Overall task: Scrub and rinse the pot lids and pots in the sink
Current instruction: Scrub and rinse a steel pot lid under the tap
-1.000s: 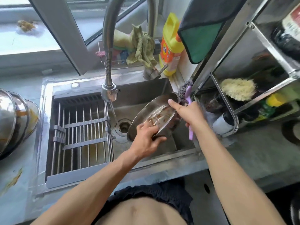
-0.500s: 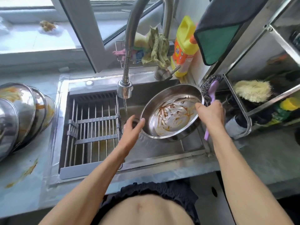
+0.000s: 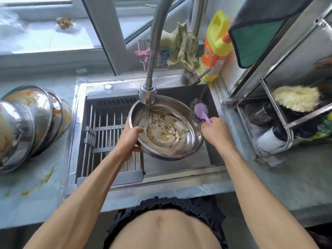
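Observation:
A round steel pot (image 3: 166, 128), smeared inside with orange-brown residue, is held over the sink (image 3: 179, 166) under the faucet head (image 3: 147, 93). A thin stream of water falls onto its inner wall. My left hand (image 3: 130, 139) grips the pot's left rim, thumb inside. My right hand (image 3: 215, 132) grips the purple handle of a steel-wool scrubber (image 3: 198, 111), which sits just outside the pot's right rim.
Several dirty steel bowls (image 3: 30, 123) lean stacked on the stained counter at left. A drain rack (image 3: 107, 137) covers the sink's left half. A yellow detergent bottle (image 3: 215, 47) and cloths stand behind the sink. A metal shelf (image 3: 280, 126) with brushes stands at right.
My left hand has taken hold of the pot's left rim. The pot has shifted left under the faucet stream. My right hand has let go of the rim and now holds only the scrubber beside it.

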`<state>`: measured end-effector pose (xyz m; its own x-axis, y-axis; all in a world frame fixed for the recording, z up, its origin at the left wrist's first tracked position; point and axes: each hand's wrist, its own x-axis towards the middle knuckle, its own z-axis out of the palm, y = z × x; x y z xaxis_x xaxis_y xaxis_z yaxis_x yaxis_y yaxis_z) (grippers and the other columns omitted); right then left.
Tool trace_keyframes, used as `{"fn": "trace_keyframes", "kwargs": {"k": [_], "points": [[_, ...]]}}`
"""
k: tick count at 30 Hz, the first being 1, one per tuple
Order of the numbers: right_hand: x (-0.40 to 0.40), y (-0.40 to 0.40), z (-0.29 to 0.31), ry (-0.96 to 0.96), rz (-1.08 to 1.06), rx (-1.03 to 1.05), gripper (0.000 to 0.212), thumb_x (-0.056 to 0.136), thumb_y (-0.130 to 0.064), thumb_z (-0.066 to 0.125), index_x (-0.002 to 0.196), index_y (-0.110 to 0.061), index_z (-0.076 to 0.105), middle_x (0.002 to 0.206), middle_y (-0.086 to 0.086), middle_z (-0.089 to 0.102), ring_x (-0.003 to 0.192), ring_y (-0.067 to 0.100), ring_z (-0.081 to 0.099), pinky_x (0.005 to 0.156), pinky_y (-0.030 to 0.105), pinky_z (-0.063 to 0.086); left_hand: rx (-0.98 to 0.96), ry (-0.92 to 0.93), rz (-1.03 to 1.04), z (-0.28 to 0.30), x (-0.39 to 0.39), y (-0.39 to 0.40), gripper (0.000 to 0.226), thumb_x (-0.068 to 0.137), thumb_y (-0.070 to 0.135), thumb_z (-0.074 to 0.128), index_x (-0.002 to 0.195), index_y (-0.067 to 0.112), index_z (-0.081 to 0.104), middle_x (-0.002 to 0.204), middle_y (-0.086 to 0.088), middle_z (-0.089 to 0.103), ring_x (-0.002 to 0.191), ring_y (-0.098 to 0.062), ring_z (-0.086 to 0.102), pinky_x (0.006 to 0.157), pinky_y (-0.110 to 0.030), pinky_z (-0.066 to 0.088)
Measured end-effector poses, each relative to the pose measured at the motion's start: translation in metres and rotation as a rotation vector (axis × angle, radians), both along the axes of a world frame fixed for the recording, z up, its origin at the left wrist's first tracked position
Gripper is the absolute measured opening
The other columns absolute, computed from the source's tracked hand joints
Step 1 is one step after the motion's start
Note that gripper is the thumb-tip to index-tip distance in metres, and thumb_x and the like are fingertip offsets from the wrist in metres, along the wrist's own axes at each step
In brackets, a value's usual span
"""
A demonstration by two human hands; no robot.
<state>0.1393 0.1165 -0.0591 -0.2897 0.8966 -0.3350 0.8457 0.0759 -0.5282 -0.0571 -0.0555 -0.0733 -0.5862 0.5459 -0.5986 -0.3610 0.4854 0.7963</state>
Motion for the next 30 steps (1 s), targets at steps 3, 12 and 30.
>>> {"fn": "trace_keyframes", "kwargs": {"k": [3, 12, 30], "points": [[-0.021, -0.011, -0.001, 0.015, 0.174, -0.059, 0.016, 0.09, -0.013, 0.049, 0.091, -0.009, 0.064, 0.085, 0.013, 0.059, 0.072, 0.031, 0.052, 0.054, 0.03, 0.032, 0.007, 0.035, -0.021, 0.002, -0.006, -0.005, 0.046, 0.105, 0.02, 0.046, 0.147, 0.035, 0.034, 0.12, -0.01, 0.066, 0.072, -0.022, 0.076, 0.055, -0.044, 0.06], [-0.084, -0.063, -0.003, 0.005, 0.785, 0.053, 0.034, 0.102, -0.022, 0.04, 0.131, -0.027, 0.058, 0.093, 0.008, 0.066, 0.068, 0.023, 0.058, 0.063, 0.037, 0.052, 0.048, 0.048, -0.055, 0.005, -0.014, -0.018, 0.038, 0.107, 0.05, 0.04, 0.141, 0.034, 0.044, 0.122, -0.008, 0.071, 0.09, -0.033, 0.077, 0.064, -0.058, 0.061], [-0.078, -0.059, -0.029, -0.251, 0.779, -0.063, 0.019, 0.09, -0.009, 0.045, 0.101, -0.019, 0.058, 0.093, 0.007, 0.061, 0.083, 0.031, 0.061, 0.065, 0.034, 0.04, -0.102, -0.222, -0.086, -0.009, -0.006, -0.009, 0.026, 0.109, 0.037, 0.041, 0.128, 0.029, 0.057, 0.102, -0.006, 0.078, 0.073, -0.024, 0.076, 0.055, -0.046, 0.06]]}}
